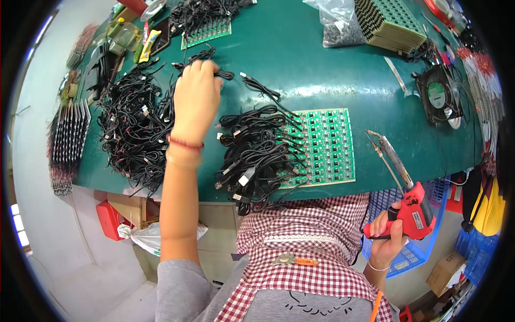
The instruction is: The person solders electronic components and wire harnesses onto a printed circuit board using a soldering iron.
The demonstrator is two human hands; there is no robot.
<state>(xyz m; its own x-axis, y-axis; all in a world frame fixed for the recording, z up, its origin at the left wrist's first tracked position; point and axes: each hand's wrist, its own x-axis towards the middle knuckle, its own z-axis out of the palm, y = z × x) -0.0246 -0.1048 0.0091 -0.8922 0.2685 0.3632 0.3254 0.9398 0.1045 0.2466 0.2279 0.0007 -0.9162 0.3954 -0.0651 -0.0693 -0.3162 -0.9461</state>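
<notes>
My right hand is wrapped round the handle of a red soldering gun, its tip pointing up and left over the table edge. My left hand reaches to the far left-middle of the table, fingers curled down among black cables; the fingertips and anything in them are hidden. Between the hands lies a green circuit board panel, with several coiled black USB cables running from its left side. One separate USB cable lies just beyond it. Left of my forearm spreads a big heap of loose black cables.
Far back are a board with cables, a clear bag and a stack of circuit panels. A black fan and a metal strip stand at right. A blue crate sits below the table edge.
</notes>
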